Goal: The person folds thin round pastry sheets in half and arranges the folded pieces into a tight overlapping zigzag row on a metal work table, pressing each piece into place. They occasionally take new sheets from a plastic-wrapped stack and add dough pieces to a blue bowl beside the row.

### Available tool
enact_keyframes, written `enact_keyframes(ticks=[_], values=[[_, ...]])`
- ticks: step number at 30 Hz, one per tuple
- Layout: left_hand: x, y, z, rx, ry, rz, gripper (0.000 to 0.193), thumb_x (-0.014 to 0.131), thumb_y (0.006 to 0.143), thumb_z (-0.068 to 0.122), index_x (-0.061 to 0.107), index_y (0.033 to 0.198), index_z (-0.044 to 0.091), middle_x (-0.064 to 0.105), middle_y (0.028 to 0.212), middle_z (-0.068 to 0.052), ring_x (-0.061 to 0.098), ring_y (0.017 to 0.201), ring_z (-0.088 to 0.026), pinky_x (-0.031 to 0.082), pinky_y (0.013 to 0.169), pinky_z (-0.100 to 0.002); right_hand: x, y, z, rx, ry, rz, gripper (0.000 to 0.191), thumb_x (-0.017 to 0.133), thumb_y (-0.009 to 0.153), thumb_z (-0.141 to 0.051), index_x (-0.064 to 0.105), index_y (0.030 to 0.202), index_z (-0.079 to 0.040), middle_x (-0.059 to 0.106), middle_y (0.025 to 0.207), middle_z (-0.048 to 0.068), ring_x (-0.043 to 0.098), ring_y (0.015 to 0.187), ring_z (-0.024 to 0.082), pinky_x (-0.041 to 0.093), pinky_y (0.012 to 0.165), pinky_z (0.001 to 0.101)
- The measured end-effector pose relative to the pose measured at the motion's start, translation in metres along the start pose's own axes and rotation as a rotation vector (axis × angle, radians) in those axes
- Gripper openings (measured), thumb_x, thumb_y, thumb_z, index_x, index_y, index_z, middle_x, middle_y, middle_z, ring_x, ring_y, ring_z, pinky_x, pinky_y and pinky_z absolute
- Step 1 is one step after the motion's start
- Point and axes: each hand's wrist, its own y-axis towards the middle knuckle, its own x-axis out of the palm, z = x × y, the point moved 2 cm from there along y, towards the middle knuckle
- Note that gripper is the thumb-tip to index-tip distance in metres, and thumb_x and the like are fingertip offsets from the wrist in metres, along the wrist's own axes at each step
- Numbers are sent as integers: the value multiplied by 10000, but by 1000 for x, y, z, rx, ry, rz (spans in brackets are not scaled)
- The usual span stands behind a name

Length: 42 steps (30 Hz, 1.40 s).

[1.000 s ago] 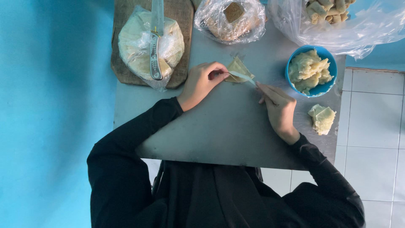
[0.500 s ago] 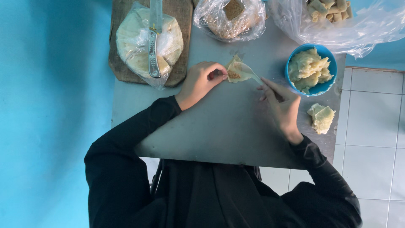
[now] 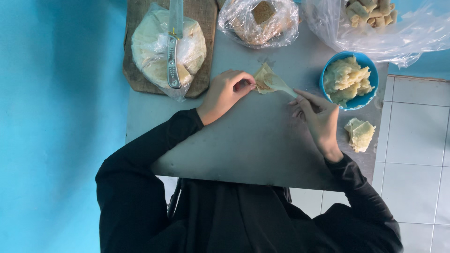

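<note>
Wood came first on my sweep: a worn cutting board at about ten o'clock on the grey table, bearing a bagged round stack of pale wrappers with a metal-handled knife laid across the top, I judged to weigh the plastic down.

Next I saw the left hand, near centre, curled with its fingertips pinched on the edge of a small folded wrapper that lay on the table at twelve o'clock; it seemed to pin the sheet so it would not slide. I read that hand as closed on the wrapper.

At twelve o'clock, beyond the wrapper, sat a plastic bag holding a brownish block.

The right hand, at about two o'clock, gripped the handle of a pale spoon between thumb and fingers, its bowl resting on the wrapper's brown filling, as if pressing it down.

Further right stood a blue bowl of pale lumpy pieces, kept within the spoon hand's reach, a loose pale lump at three o'clock, and a big clear bag with small rolls at one o'clock.

The table was smooth grey and slightly smeared. The floor was bright blue on the left, with white tiles on the right.
</note>
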Motion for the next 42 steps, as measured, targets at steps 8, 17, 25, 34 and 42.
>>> enact_keyframes(ticks=[8, 17, 25, 34, 42], values=[[-23, 1, -25, -34, 84, 1, 70, 750, 941, 127, 709, 979, 86, 681, 834, -55, 619, 767, -229, 493, 718, -368, 22, 74, -69, -598, -673, 144, 236, 687, 1072, -1, 731, 1303, -17, 700, 878, 124, 617, 673, 203, 492, 652, 331], [-62, -23, -10, -4, 29, 31, 104, 738, 929, 143, 703, 1006, 83, 735, 900, -51, 654, 787, -220, 520, 716, -356, 109, 139, -93, -737, -761, -19, 107, 689, 1067, -70, 756, 1134, -21, 680, 857, 163, 658, 738, 351, 507, 654, 426], [-81, -40, 14, -25, 44, 7, 123, 748, 925, 152, 730, 1028, 86, 720, 831, -72, 669, 708, -215, 520, 654, -356, 106, 129, -106, -557, -475, 26, 160, 639, 1055, -39, 771, 1128, 16, 711, 782, 99, 664, 661, 118, 481, 608, 272], [-75, -47, 37, -62, 33, -20, 104, 744, 938, 162, 720, 1000, 81, 695, 811, -80, 674, 721, -219, 519, 677, -354, 61, 82, -122, -444, -249, 67, 182, 613, 1084, -25, 764, 1146, 56, 664, 823, 30, 583, 744, 53, 452, 669, 227], [-41, -34, 53, -13, 20, -5, 119, 740, 950, 159, 692, 1005, 64, 732, 888, -73, 670, 738, -224, 513, 700, -351, 13, 1, -87, -161, -162, -20, 195, 581, 1075, -59, 733, 1156, 33, 636, 815, 0, 555, 671, 34, 439, 594, 196]])
